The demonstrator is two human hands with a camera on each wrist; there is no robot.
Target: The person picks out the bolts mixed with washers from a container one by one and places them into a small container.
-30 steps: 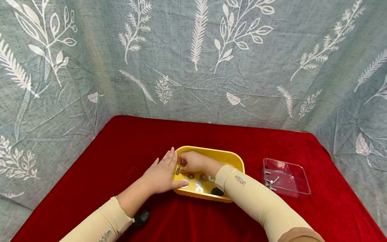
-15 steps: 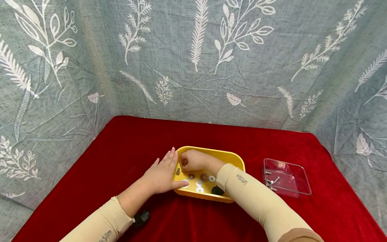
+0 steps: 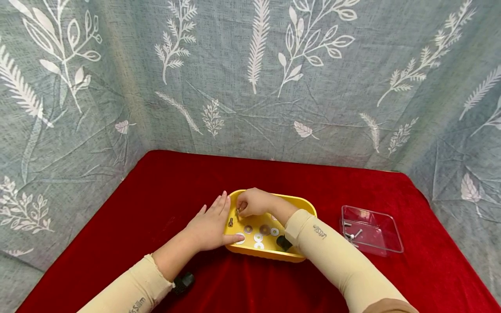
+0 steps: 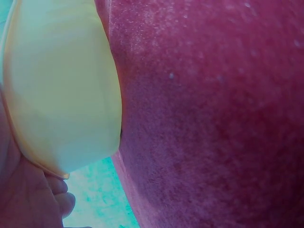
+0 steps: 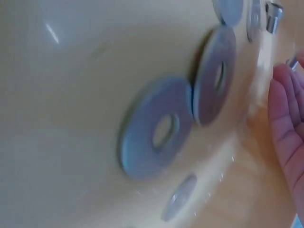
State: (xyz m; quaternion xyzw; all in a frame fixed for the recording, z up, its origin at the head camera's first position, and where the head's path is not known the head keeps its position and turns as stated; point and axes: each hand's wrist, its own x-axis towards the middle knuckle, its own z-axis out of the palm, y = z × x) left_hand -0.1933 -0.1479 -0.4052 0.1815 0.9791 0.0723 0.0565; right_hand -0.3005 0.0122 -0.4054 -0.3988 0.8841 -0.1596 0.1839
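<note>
My right hand (image 3: 254, 203) is inside the yellow bin (image 3: 270, 254), pinching a small metal screw (image 3: 238, 214) between thumb and fingers. In the right wrist view its fingertips (image 5: 282, 78) show at the right edge with a bit of the screw (image 5: 293, 62). Another screw (image 3: 230, 222) lies on the bin floor at the left end. Several flat washers (image 3: 265, 229) are scattered over the floor, two of them large ones (image 5: 156, 128) touching edge to edge. My left hand (image 3: 209, 228) rests with straight fingers along the bin's left rim, its thumb reaching inside over a washer (image 3: 240, 238).
A clear plastic tray (image 3: 381, 248) with several screws (image 3: 354, 234) stands to the right of the bin. Red cloth (image 3: 188, 174) covers the table. A grey leaf-patterned curtain (image 3: 227, 78) hangs behind. Black devices sit at both wrists, the left one (image 3: 183, 282) below the forearm.
The right hand has moved slightly up and to the right with one screw, away from the other screw at the left end. The left hand stays at the rim.
</note>
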